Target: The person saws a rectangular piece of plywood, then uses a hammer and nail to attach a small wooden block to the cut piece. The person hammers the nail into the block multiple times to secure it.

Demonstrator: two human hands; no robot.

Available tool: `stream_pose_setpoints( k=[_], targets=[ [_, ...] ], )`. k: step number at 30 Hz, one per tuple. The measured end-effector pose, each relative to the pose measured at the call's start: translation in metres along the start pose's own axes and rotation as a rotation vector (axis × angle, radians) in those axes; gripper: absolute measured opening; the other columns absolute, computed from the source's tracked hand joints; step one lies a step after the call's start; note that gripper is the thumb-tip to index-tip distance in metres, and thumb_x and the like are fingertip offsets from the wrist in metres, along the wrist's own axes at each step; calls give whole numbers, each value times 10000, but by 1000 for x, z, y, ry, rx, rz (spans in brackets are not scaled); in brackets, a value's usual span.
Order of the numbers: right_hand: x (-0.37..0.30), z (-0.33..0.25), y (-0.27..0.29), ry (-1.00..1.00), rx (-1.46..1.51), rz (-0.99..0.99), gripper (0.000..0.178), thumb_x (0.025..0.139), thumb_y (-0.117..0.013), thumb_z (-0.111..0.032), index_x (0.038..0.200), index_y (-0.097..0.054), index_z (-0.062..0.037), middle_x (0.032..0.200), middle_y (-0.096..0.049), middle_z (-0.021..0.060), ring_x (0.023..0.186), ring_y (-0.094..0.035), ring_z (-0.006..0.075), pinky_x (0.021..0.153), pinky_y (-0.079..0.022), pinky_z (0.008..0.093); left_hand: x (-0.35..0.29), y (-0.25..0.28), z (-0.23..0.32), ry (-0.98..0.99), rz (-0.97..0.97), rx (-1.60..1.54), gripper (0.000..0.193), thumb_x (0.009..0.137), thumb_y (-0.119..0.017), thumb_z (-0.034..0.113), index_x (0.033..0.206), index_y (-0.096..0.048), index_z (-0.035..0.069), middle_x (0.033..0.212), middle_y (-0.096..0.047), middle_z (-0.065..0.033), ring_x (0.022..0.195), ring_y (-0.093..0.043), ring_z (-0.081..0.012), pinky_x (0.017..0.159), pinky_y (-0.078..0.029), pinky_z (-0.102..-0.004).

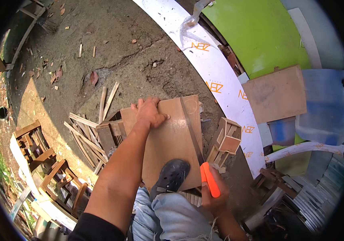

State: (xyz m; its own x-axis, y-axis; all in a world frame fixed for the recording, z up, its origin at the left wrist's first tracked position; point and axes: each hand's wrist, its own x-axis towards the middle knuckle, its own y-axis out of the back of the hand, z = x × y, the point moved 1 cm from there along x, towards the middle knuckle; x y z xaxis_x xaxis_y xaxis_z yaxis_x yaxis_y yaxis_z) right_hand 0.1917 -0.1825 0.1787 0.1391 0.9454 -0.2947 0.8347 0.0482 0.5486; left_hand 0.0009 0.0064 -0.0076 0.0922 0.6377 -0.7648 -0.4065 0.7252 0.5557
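Observation:
A brown wooden board lies in front of me, its far edge pointing away. My left hand presses on its far left part, fingers spread over the edge and thumb on the surface. In my right hand is the orange handle of a handsaw, fingers wrapped round it. The saw's narrow blade runs away from me along the board's right side; whether its teeth are in a cut, I cannot tell. A dark clog on my foot rests on the near part of the board.
Thin wood strips lie left of the board. A small wooden frame piece stands to its right. Beyond that curves a long white printed sheet, with a green panel and a brown board past it. Wooden frames are stacked at left.

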Motion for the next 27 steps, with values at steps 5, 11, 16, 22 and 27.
stream_pose_setpoints(
  k=[5,11,16,22,27],
  targets=[
    [66,19,-35,-30,36,-24,572,814,-663,17,1378,-569,19,942,-722,240,755,-740,346,677,-574,366,11,3,0,-47,38,25,746,705,-844,481,1342,-626,161,1346,-576,-70,1314,-428,-315,1158,-155,-575],
    [63,13,-36,-4,146,52,536,855,-681,-16,1377,-566,20,1107,-709,267,949,-756,329,790,-577,353,11,-2,-2,-71,99,58,784,683,-838,517,1337,-619,145,1332,-583,-86,1294,-428,-329,1126,-171,-567],
    [57,20,-33,54,212,4,650,836,-696,-42,1447,-485,35,1165,-688,277,903,-734,386,763,-577,375,16,-2,-5,-69,76,60,797,665,-839,538,1330,-628,151,1338,-578,-96,1299,-421,-343,1120,-171,-573],
    [56,30,-25,53,198,21,599,849,-679,-10,1423,-513,29,1212,-675,275,987,-729,380,839,-570,385,14,3,-4,-71,41,32,815,634,-872,524,1327,-626,172,1333,-572,-85,1317,-408,-344,1134,-145,-606],
    [90,-7,-23,24,108,45,510,907,-691,-98,1384,-560,22,1128,-705,265,931,-746,364,783,-571,368,8,7,1,-51,21,57,817,636,-887,504,1332,-615,174,1337,-567,-73,1327,-402,-341,1149,-146,-614]
  ],
)
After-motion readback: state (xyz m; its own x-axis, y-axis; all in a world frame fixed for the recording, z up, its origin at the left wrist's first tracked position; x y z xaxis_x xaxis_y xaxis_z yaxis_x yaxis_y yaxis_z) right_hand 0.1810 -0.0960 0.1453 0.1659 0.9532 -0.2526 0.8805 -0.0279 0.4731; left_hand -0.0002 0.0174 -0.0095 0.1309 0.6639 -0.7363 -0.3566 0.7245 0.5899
